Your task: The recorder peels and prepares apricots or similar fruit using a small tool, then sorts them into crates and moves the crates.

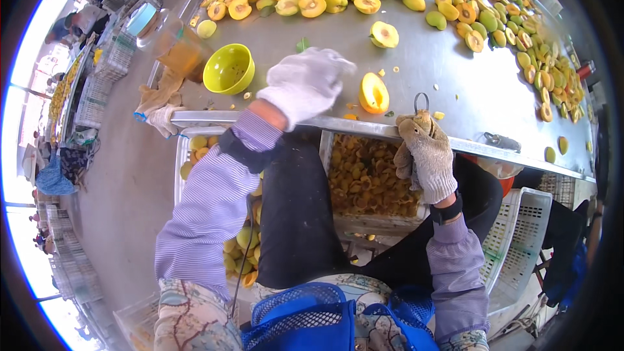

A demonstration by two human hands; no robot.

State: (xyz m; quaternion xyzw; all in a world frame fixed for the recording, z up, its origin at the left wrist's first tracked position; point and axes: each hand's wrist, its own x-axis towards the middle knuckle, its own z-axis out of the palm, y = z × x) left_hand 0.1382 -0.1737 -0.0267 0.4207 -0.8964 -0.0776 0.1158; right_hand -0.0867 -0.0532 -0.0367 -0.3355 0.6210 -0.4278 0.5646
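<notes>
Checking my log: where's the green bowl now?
In the head view, the green bowl sits on the table, toward the left, between the jar and the left hand.

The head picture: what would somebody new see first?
Probably the bright yellow and green fruit heaped along the far side of the metal table. Next might come the lime-green bowl, left of the left hand, and the wire loop sticking up from the right hand.

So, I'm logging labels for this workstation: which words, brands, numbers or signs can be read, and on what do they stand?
None can be read.
Lime-green round bowl: no lettering visible.
Translucent cylindrical jar: too blurred to tell.
White perforated plastic crate: no legible text.
</notes>
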